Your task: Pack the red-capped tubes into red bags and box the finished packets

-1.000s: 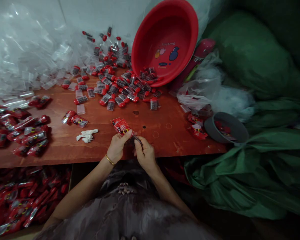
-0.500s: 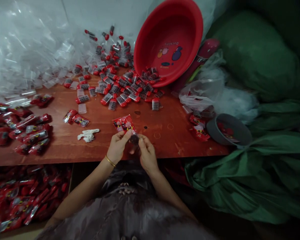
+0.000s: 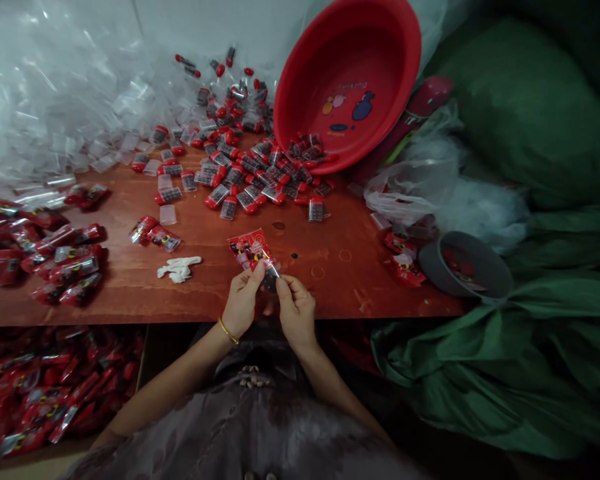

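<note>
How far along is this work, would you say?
Apparently done: wrapped red packets on the table's left and more in the box below. In hand: a printed red wrapper in the left hand, the right hand at its dark lower end. Probably left: the red-capped containers heaped by the tub. Partway, then; exact counts aren't readable.

Basin (image 3: pixel 347 73): smooth red plastic, softly shiny — table (image 3: pixel 220 293): wood-look, reddish, faintly glossy. Sleeves (image 3: pixel 40 100): clear, glossy plastic — bangle (image 3: pixel 229 332): shiny, gold-coloured metal by its look.
</note>
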### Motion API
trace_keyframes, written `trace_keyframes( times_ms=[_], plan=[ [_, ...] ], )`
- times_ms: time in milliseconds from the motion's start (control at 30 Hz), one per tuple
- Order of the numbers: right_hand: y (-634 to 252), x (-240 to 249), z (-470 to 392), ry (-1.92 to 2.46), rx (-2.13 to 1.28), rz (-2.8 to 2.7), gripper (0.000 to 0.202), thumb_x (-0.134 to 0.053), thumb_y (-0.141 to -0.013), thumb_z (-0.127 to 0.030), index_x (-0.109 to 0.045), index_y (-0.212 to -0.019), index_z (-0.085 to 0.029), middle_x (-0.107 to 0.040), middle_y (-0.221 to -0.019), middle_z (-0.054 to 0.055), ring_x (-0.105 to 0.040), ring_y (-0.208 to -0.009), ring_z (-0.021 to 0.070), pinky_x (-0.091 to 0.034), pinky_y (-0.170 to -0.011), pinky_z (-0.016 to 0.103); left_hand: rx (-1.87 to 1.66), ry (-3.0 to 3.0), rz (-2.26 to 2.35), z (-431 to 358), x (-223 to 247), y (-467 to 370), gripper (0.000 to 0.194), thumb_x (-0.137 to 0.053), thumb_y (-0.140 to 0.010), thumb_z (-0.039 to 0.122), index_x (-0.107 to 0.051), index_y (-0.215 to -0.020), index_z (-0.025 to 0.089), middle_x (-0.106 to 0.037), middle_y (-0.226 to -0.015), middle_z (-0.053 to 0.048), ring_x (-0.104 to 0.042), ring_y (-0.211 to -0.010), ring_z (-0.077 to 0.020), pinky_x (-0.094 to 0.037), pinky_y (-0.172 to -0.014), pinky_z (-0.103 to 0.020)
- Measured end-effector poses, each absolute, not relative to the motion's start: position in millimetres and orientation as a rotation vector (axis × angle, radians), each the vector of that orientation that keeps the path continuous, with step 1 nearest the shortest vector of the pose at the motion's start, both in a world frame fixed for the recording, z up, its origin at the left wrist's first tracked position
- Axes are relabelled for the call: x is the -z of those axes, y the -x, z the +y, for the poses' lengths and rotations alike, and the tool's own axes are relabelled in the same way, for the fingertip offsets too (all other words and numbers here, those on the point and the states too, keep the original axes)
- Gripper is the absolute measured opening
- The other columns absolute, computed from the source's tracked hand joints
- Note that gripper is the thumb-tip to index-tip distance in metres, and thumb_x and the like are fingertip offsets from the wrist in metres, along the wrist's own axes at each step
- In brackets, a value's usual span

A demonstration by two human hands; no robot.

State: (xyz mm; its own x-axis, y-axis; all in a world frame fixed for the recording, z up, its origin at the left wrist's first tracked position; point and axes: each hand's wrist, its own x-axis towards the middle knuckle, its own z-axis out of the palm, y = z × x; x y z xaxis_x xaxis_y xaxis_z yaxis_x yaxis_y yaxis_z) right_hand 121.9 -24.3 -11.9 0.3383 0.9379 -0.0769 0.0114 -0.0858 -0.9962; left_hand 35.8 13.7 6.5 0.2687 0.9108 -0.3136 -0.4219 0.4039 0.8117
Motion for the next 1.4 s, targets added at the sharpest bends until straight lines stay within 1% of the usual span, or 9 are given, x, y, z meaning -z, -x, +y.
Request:
trace_keyframes(
  times_ms=[133, 300, 500, 633, 733, 900, 1133, 1267, 1400],
  plan=[
    [-122, 21, -24, 1.475, -0.913, -0.932, 0.033, -0.045, -0.087, -0.047, -0.061, -0.084, -0.018, -0.067, -0.072, 0.002, -0.059, -0.058, 0.0129, -0.049, -0.054, 0.024, -0.991, -0.697, 0.896, 10, -2, -38, 0.045, -0.067, -0.065, 0.059, -0.06, -0.067, 0.015, -0.045, -0.048, 0.005, -0.037, -0.037, -0.0049, -0.027, -0.033, -0.018],
    [-126, 16, -22, 1.498, -0.794, -0.966, 0.028, -0.048, -0.086, -0.041, -0.063, -0.089, -0.018, -0.069, -0.081, 0.004, -0.062, -0.069, 0.0156, -0.051, -0.065, 0.027, -0.99, -0.839, 0.908, 5, 0, -35, 0.04, -0.068, -0.068, 0.052, -0.061, -0.064, 0.013, -0.046, -0.048, 0.005, -0.04, -0.044, -0.0047, -0.033, -0.044, -0.019],
    [-123, 6, -25, 1.518, -0.85, -1.018, 0.027, -0.047, -0.087, -0.041, -0.061, -0.087, -0.018, -0.066, -0.065, 0.001, -0.059, -0.052, 0.0139, -0.048, -0.054, 0.025, -1.037, -0.698, 0.881, 10, -2, -33, 0.048, -0.062, -0.07, 0.059, -0.066, -0.08, 0.012, -0.055, -0.058, 0.001, -0.04, -0.04, -0.0059, -0.031, -0.036, -0.02],
    [-122, 5, -26, 1.548, -0.705, -1.072, 0.024, -0.047, -0.086, -0.036, -0.063, -0.084, -0.019, -0.071, -0.079, 0.004, -0.062, -0.064, 0.0152, -0.05, -0.062, 0.026, -1.02, -0.743, 0.948, 10, 0, -37, 0.046, -0.07, -0.066, 0.052, -0.07, -0.087, 0.012, -0.05, -0.049, 0.005, -0.035, -0.038, -0.0032, -0.027, -0.036, -0.017],
    [-125, 6, -24, 1.531, -0.702, -1.095, 0.023, -0.046, -0.087, -0.035, -0.064, -0.085, -0.02, -0.071, -0.079, 0.005, -0.064, -0.068, 0.0163, -0.05, -0.062, 0.026, -0.988, -0.755, 0.924, 12, -2, -36, 0.044, -0.073, -0.062, 0.049, -0.072, -0.086, 0.012, -0.053, -0.049, 0.004, -0.036, -0.038, -0.0038, -0.028, -0.036, -0.018],
    [-132, 6, -24, 1.499, -0.792, -1.131, 0.023, -0.049, -0.086, -0.037, -0.063, -0.09, -0.019, -0.072, -0.085, 0.006, -0.066, -0.072, 0.0178, -0.05, -0.06, 0.026, -1.023, -0.717, 0.888, 22, -14, -33, 0.038, -0.076, -0.06, 0.045, -0.072, -0.078, 0.011, -0.066, -0.066, -0.004, -0.053, -0.052, -0.0103, -0.04, -0.042, -0.02],
    [-128, 14, -30, 1.467, -0.921, -1.019, 0.029, -0.048, -0.087, -0.042, -0.063, -0.094, -0.018, -0.07, -0.076, 0.004, -0.06, -0.053, 0.0134, -0.048, -0.05, 0.024, -0.855, -0.73, 0.907, 23, -20, -41, 0.037, -0.077, -0.056, 0.043, -0.068, -0.073, 0.012, -0.055, -0.051, 0.002, -0.041, -0.035, -0.0072, -0.027, -0.029, -0.02],
    [-130, 21, -26, 1.369, -0.939, -0.876, 0.029, -0.049, -0.086, -0.043, -0.064, -0.088, -0.018, -0.068, -0.071, 0.001, -0.06, -0.055, 0.0131, -0.048, -0.052, 0.024, -0.821, -0.838, 0.921, 15, -14, -45, 0.042, -0.075, -0.059, 0.049, -0.069, -0.079, 0.012, -0.052, -0.049, 0.004, -0.037, -0.036, -0.0048, -0.027, -0.033, -0.019],
    [-137, 16, -22, 1.36, -0.899, -0.895, 0.026, -0.054, -0.083, -0.041, -0.064, -0.084, -0.017, -0.066, -0.065, 0.0, -0.062, -0.059, 0.0138, -0.051, -0.06, 0.025, -0.99, -0.827, 0.876, 15, -8, -44, 0.042, -0.071, -0.064, 0.05, -0.068, -0.082, 0.012, -0.059, -0.062, 0.001, -0.043, -0.048, -0.0053, -0.034, -0.044, -0.018]
  ],
)
